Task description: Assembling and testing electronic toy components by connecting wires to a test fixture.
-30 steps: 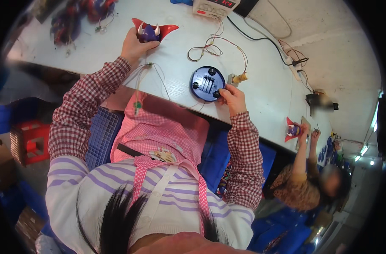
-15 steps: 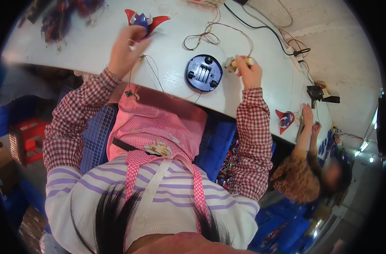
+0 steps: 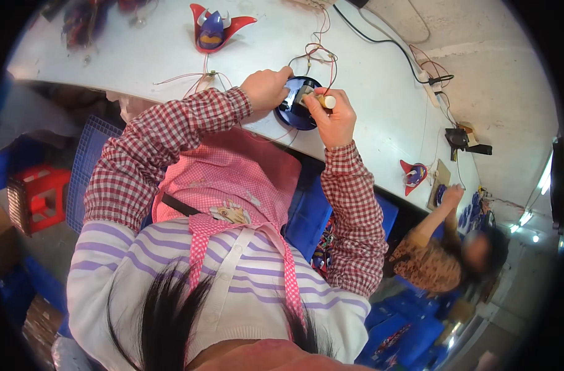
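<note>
A round dark-blue toy base with black wheels lies upside down on the white table, its underside facing up. My left hand has its fingers curled at the base's left rim and steadies it. Between the thumb and fingers of my right hand is a small wired block with a pale yellow cylindrical end. The block sits over the battery compartment in the middle of the base, and my fingers hide whether it is fully inside. Thin wires run from it toward the table's far side.
A red-winged blue toy top stands beyond my left hand, near loose thin wires. Black cables run along the back. At right, a co-worker works near another winged toy. A red stool stands at left.
My left hand has left the winged toy top and come right to the base's rim. My right hand has brought the wired block left, from beside the base onto it.
</note>
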The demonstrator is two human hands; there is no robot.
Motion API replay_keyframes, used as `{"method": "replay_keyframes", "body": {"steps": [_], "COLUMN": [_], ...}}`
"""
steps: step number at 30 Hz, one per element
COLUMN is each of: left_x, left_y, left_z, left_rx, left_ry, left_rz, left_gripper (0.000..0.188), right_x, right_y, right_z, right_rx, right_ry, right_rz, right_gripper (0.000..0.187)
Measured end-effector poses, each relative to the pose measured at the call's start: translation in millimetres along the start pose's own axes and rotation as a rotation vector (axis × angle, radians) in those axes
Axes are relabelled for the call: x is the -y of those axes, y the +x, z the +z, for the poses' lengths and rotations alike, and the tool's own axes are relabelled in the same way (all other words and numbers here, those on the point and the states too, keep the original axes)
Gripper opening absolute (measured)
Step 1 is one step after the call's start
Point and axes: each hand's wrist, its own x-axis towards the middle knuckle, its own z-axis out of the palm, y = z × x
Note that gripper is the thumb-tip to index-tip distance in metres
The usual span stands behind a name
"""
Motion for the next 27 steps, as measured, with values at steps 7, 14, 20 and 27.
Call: {"method": "replay_keyframes", "body": {"steps": [7, 14, 20, 27], "left_x": [-3.7, -7.3, -12.9, 31.9], "left_y": [-2.2, -4.6, -10.2, -91.2], "left_z": [6.1, 6.3, -7.2, -80.0], "left_rx": [-0.066, -0.092, -0.067, -0.458], "left_ry": [-0.064, -0.113, -0.105, -0.23], "left_rz": [-0.008, -0.014, 0.017, 0.078], "left_gripper": [0.029, 0.027, 0.029, 0.026], "right_x": [10.0, 2.8, -1.3, 28.1], "right_y": [-9.0, -6.6, -3.5, -32.0], "right_z": [7.0, 7.7, 12.3, -4.8], "right_rx": [-0.004, 0.052, 0.062, -0.17], "right_ry": [-0.215, -0.229, -0.25, -0.119], "right_rz": [-0.154, -0.073, -0.081, -0.047], "right_gripper": [0.019, 0.02, 0.022, 0.028]}}
